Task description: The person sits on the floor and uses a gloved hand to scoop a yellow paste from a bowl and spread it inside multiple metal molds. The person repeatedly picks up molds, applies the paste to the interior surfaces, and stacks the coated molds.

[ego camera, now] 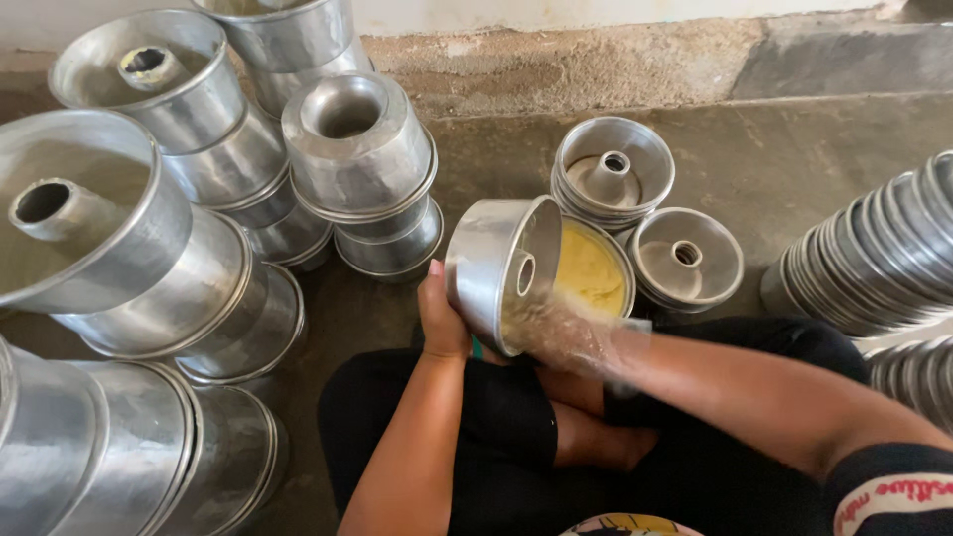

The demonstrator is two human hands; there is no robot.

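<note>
Your left hand (442, 323) clasps the outer wall of a tilted aluminium tube cake pan (496, 270), fingers wrapped round its rim, holding it on edge above your lap. Your right hand (568, 333) is a blur inside the pan's mouth, seemingly covered in clear plastic; whether it is closed on anything cannot be told. Just behind the pan sits a tin of yellow grease (593, 270), touching it or nearly so.

The pan is held by one hand only, and a greasy wall could let it slip onto your crossed legs (496, 427) or the concrete floor (794, 149). A wide sweep of the right arm could knock the grease tin or the two small tube pans (685, 256) just right of it.

To the left, tall stacks of larger pans (179, 199) lean close together; a nudge might topple them. An inverted stack (362, 164) stands far left of the hands. More nested pans (874, 258) lie on their sides at right, hemming in your elbow room.
</note>
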